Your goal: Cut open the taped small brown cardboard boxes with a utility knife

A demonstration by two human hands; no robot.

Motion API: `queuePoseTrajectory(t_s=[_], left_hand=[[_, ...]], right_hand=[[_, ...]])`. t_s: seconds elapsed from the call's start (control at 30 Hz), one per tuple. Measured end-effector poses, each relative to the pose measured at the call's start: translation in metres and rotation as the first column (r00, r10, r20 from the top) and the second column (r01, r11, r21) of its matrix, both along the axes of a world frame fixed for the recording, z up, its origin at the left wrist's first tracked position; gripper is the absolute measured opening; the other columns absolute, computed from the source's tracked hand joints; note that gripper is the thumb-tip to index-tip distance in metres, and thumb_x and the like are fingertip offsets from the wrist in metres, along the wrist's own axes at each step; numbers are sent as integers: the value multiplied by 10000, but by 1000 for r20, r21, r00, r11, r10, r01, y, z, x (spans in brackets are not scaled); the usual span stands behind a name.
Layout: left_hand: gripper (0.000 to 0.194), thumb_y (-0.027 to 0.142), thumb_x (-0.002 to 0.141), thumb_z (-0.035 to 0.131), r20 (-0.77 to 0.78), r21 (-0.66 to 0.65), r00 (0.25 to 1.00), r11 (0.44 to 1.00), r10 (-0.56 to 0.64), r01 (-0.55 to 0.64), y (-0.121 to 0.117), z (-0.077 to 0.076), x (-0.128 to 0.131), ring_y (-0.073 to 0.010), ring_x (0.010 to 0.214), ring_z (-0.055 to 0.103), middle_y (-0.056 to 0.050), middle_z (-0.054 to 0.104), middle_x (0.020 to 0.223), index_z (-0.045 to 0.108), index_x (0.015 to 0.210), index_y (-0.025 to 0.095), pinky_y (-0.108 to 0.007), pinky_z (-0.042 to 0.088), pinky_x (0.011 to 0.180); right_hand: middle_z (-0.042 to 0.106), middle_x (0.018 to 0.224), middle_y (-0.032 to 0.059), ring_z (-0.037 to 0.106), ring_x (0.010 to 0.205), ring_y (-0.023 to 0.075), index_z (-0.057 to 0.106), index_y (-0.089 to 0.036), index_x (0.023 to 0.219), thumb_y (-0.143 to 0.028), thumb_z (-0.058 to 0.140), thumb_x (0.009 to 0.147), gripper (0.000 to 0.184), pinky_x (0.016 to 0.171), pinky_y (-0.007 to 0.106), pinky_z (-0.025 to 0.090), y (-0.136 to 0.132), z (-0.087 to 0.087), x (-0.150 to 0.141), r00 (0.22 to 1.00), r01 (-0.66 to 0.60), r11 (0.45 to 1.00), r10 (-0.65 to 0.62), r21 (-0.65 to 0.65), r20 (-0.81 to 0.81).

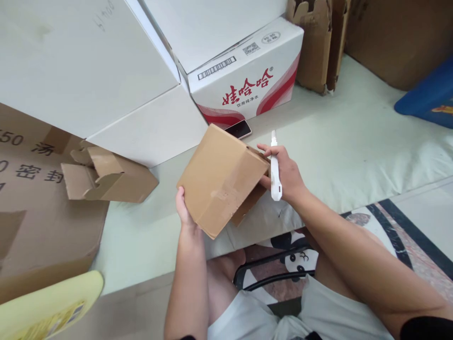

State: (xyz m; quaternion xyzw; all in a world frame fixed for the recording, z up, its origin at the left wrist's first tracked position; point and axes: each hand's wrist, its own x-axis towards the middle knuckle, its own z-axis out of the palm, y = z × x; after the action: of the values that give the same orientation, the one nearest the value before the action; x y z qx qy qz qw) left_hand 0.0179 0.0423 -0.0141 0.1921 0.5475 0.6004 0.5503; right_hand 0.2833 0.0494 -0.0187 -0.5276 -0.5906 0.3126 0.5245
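Observation:
A small brown cardboard box (221, 177) is held tilted above the pale table (354, 141), between both my hands. My left hand (184, 210) grips its lower left edge, with most fingers hidden behind the box. My right hand (283, 172) is closed around a white pen-shaped cutter (275, 170) and also presses against the box's right side, where a flap hangs down.
A phone (239, 128) lies on the table behind the box. An open small carton (106, 179) rests on a large brown box at the left. White cartons (244, 71) stand at the back, brown boxes at the top right, a blue object (428, 94) at the right.

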Motion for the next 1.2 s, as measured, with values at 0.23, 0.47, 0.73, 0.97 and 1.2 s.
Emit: queuePoseTrajectory(t_s=[0.23, 0.47, 0.73, 0.97, 1.2], left_hand=[[479, 631, 823, 707, 36, 110, 999, 994, -8, 4, -1, -14, -10, -232, 866, 768, -49, 811, 960, 755, 1054, 214, -304, 605, 735], [591, 683, 656, 870, -152, 461, 985, 887, 86, -6, -2, -28, -5, -244, 1020, 772, -43, 803, 1114, 770, 1063, 266, -319, 622, 899], [714, 582, 447, 1030, -344, 234, 920, 931, -190, 280, -6, -40, -20, -337, 1150, 753, -112, 816, 1119, 811, 1015, 209, -423, 635, 1030], [604, 200, 493, 1040, -467, 260, 884, 956, 0, 138, 7, -45, -8, -367, 1311, 677, -111, 786, 1140, 779, 1038, 210, -542, 482, 1243], [304, 205, 678, 948, -532, 251, 844, 965, 73, 75, 16, -29, 0, -327, 1608, 393, -130, 756, 1247, 726, 886, 192, -498, 237, 1384]], right_hand=[[817, 1148, 42, 769, 1001, 281, 575, -282, 956, -382, 614, 690, 288, 882, 416, 552, 2, 0, -9, 974, 195, 973, -208, -126, -94], [631, 673, -30, 519, 580, 167, 543, -266, 870, -324, 555, 708, 173, 623, 299, 401, 0, 17, -4, 968, 251, 941, -249, -226, 36], [597, 638, -39, 504, 567, 173, 532, -273, 871, -389, 594, 781, 159, 628, 304, 378, 1, 12, 7, 953, 300, 930, -285, -210, 100], [680, 707, -20, 577, 595, 197, 580, -286, 900, -398, 606, 726, 208, 618, 309, 403, -1, 0, -1, 966, 227, 960, -201, -164, 162], [772, 861, 19, 649, 644, 213, 618, -282, 938, -428, 610, 715, 266, 632, 324, 452, -2, -4, -5, 983, 157, 972, -136, -174, 126]])
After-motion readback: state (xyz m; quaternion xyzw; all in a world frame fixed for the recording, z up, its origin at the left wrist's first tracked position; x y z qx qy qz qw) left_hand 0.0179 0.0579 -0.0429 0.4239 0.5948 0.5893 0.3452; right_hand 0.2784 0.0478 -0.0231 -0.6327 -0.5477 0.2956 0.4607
